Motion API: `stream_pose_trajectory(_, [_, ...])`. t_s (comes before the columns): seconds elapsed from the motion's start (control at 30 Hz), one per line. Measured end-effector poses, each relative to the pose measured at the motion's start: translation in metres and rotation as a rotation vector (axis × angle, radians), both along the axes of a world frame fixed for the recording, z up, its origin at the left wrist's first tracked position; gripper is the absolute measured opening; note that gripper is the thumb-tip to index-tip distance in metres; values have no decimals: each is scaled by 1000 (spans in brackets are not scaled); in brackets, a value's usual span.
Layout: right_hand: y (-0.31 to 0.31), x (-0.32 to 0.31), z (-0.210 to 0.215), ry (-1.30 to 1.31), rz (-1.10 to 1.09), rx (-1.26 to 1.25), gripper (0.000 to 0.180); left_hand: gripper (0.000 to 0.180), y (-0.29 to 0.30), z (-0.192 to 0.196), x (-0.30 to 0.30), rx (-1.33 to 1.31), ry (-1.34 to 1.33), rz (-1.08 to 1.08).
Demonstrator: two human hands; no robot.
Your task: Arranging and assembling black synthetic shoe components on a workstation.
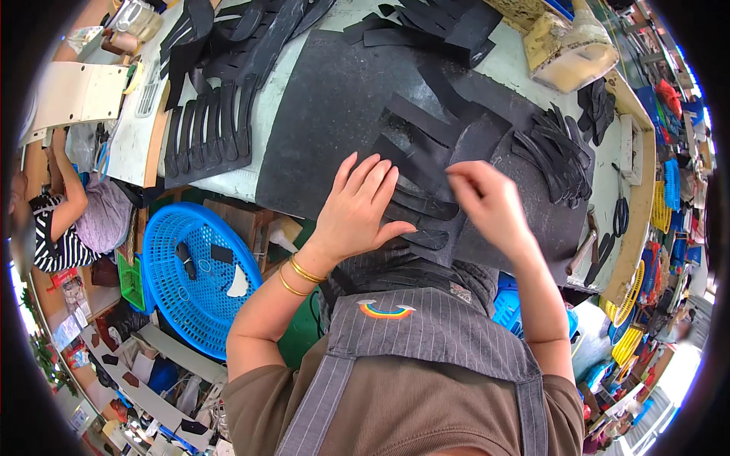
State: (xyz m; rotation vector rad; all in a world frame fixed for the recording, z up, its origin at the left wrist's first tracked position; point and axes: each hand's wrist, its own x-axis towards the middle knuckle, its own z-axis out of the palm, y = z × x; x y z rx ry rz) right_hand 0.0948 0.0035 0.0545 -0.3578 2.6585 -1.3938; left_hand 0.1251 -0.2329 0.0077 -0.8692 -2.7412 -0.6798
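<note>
Both hands (356,207) (490,207) leave the mat's left edge (275,156) bare.

The table (266,99) has a pale top and a wooden edge on the right. A big black sheet (319,114) covers much of it. Black cut strips (411,156) lie on the middle of the sheet, and a bunch of thin dark strips (559,156) lies on its right part. A heap of black bands (251,30) sits at the far left, with a black slotted piece (209,129) nearer. More black scraps (449,26) are piled at the far side. Scissors (621,213) lie near the right edge.
</note>
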Motion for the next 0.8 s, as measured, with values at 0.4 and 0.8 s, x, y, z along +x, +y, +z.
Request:
stream_pose_trajectory(0.4, [-36,-21,-37,-29,43,35,12,78,-2,-3,0,47,-7,15])
stream_pose_trajectory(0.8, [-34,-19,-40,65,53,140,15,76,5,-1,-5,-50,-4,2])
